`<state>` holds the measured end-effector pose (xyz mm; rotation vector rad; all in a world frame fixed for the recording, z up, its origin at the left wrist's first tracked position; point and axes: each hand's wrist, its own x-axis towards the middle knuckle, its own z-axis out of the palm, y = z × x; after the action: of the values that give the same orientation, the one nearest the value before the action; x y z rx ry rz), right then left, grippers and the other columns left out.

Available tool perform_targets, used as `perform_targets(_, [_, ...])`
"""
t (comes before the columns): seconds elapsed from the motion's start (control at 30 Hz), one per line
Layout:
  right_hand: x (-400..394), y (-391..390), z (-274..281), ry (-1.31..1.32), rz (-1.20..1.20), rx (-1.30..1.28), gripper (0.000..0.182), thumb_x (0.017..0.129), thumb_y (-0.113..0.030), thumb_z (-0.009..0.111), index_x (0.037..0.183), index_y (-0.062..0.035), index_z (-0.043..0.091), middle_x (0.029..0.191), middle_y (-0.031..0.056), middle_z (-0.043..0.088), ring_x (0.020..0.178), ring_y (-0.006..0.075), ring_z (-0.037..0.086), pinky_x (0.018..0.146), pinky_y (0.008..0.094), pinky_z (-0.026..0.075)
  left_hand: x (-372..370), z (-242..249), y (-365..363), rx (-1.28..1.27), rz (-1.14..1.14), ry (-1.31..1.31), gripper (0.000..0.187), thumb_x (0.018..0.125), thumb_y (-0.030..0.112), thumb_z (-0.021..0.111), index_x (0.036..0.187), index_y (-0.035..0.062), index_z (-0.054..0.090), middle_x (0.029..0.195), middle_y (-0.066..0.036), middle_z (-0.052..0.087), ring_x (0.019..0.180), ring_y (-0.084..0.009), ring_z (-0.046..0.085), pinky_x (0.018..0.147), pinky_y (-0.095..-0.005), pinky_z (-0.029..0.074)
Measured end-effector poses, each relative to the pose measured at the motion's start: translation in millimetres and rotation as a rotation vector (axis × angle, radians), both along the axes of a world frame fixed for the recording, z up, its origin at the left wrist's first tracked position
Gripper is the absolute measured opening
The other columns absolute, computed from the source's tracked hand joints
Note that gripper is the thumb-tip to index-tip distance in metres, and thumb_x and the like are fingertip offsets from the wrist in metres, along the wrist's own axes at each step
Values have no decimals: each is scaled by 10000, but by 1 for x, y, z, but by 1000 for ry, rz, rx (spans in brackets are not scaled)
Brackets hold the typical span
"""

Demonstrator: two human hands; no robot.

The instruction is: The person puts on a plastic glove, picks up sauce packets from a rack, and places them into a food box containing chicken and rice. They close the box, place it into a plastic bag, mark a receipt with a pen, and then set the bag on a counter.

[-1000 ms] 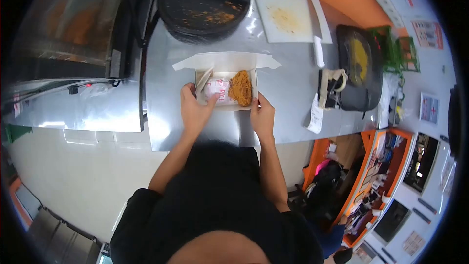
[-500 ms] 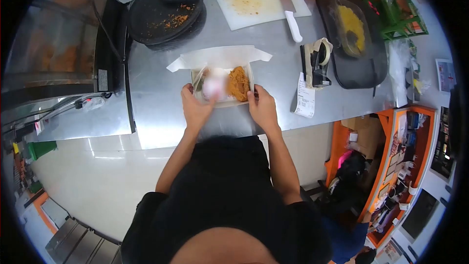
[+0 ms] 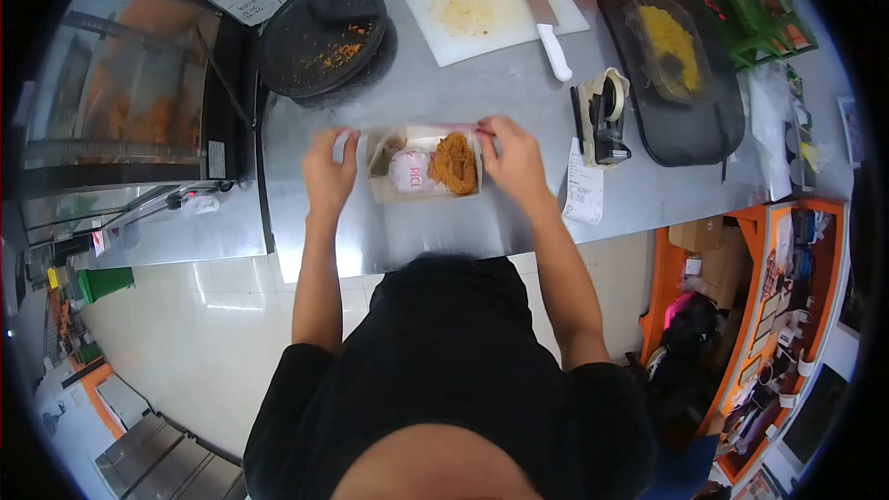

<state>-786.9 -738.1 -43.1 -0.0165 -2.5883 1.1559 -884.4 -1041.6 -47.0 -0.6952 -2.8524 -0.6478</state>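
A paper food box (image 3: 426, 196) sits on the steel counter in front of me. Inside it lie a white wrapped packet printed "RICE" (image 3: 414, 172) on the left and a piece of fried chicken (image 3: 453, 165) on the right. The box's lid (image 3: 428, 128) stands up along the far side, seen nearly edge-on. My right hand (image 3: 515, 162) pinches the lid's right corner between thumb and fingers. Beside the far left corner is my left hand (image 3: 328, 174), thumb and forefinger apart, tips close to the lid's end.
Beyond the box are a round black tray with crumbs (image 3: 315, 42) and a white cutting board (image 3: 454, 14) with a knife (image 3: 546, 28). To the right are a tape dispenser (image 3: 607, 120), a receipt (image 3: 583, 187) and a dark tray (image 3: 690, 134). A glass-fronted cabinet (image 3: 139, 111) flanks the left.
Both hands have moved from the box's near sides to its far corners. The lid, earlier folded back with its flaps spread, now stands more upright.
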Motion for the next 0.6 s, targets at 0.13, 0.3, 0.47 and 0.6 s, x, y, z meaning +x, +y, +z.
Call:
perform_targets(0.13, [34,-39,-15,6,-130,-140,381,782,132,478,1150,46,529,1196,224,629,989,388,654,854,393,539,57,-8,21,346,84,-18,233,898,-11,591,1113,-18,501,1252,-246,624,1065,-392,661,904,-391,518])
perform_targets(0.3, [38,-61,-28,112,-233,-259,266,830,124,473,1090,67,480,1257,227,614,1019,366,667,853,369,540,74,-28,41,713,152,-241,121,949,-31,518,1041,-35,439,1326,-313,553,1170,-312,623,966,-361,486])
perform_targets(0.47, [35,-58,-12,17,-193,-456,350,826,78,503,1172,37,480,1259,228,606,1023,411,647,869,404,527,61,10,36,623,189,-344,136,968,-26,495,1102,-45,477,1172,-247,664,1062,-260,663,912,-321,494])
perform_targets(0.6, [39,-60,-26,-17,-238,-351,353,828,89,480,1176,35,472,1276,243,584,1052,420,626,903,426,511,61,-8,31,564,83,-189,287,949,-51,466,1231,-30,508,1115,-244,683,997,-263,691,872,-320,505])
